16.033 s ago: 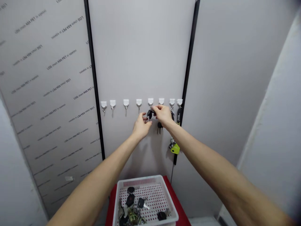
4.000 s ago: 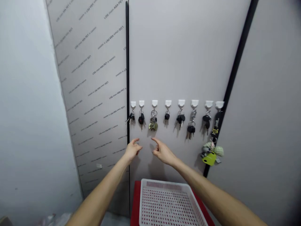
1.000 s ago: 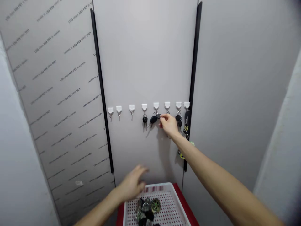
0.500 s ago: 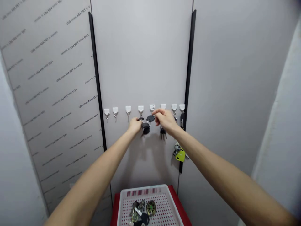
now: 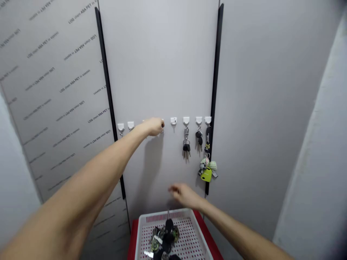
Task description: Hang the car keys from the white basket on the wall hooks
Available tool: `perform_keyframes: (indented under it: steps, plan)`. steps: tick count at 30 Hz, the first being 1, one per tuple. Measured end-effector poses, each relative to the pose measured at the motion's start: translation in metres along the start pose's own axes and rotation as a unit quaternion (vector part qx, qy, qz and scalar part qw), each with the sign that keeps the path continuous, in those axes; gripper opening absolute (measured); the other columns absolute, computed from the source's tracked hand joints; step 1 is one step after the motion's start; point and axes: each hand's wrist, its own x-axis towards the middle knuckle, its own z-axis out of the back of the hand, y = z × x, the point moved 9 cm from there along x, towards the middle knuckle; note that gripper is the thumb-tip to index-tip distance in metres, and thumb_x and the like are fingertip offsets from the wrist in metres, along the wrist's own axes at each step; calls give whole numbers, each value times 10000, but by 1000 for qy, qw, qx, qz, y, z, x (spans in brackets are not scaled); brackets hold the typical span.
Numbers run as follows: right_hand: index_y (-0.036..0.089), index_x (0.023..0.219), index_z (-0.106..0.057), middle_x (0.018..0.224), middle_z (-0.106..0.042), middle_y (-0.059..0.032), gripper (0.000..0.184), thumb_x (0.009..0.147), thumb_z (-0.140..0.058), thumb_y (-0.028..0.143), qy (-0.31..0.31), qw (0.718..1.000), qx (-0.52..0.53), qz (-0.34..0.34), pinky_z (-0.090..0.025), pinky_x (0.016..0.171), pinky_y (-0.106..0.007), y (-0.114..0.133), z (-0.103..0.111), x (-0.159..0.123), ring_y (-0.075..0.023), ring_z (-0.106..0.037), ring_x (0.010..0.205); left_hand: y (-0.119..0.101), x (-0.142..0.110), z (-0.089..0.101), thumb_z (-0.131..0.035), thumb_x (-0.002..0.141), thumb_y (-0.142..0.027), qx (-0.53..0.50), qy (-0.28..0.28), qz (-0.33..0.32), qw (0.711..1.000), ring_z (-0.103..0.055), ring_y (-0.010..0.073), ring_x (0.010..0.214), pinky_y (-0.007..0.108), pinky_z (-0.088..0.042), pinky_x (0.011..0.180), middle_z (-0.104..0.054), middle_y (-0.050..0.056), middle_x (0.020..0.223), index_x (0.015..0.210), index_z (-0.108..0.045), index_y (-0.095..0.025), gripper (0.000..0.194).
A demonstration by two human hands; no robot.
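A row of white hooks (image 5: 173,121) is stuck on the grey wall panel. My left hand (image 5: 153,126) is raised to the fourth hook from the left, its fingers closed round a key ring (image 5: 162,130) there; the keys themselves are hidden in the hand. My right hand (image 5: 183,195) is low, just above the white basket (image 5: 151,217), with fingers stretched out and slightly blurred. A black key (image 5: 168,226) is just below it, over the pile of keys (image 5: 162,243) in the basket. Black keys (image 5: 186,146) hang from the sixth hook.
More black keys (image 5: 199,137) hang on the seventh hook. A black lanyard (image 5: 207,139) with a green tag (image 5: 207,175) hangs on the last. The two leftmost hooks (image 5: 120,126) are bare. The basket rests on a red stool (image 5: 132,240). Black strips (image 5: 215,90) edge the panel.
My right hand has left the fifth hook, now bare, and dropped down to the basket, where a black key now lies below it. My left hand has risen to the fourth hook.
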Motion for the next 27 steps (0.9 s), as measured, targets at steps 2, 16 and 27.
perform_keyframes:
  steps: [2,16,27]
  plan:
    - [140,848,-527,798,-559,-55,270,631,-373,187,-215,976,-4,20,-376,629,-226,13,72,5,-109,-490,664,1,0,2,-402,628,-193,-95,-22,-1,995,-475,97,503,201,-363,498,-519,13,580,855,-510,-163,253]
    - [167,613,-456,597,-509,2,173,651,-330,280,-486,872,51,25,-357,545,-210,42,218,21,-95,-459,561,-10,-160,-176,-338,675,-193,-231,193,-57,952,-482,94,634,200,-377,615,-558,-1,716,938,-478,-198,298]
    - [147,919,-406,577,-470,19,354,607,-409,315,-495,863,74,-66,-354,473,-200,-13,203,-2,-88,-437,482,38,-238,-290,-395,555,-111,-169,295,-2,940,-463,106,788,184,-337,705,-533,-15,899,851,-500,-220,332]
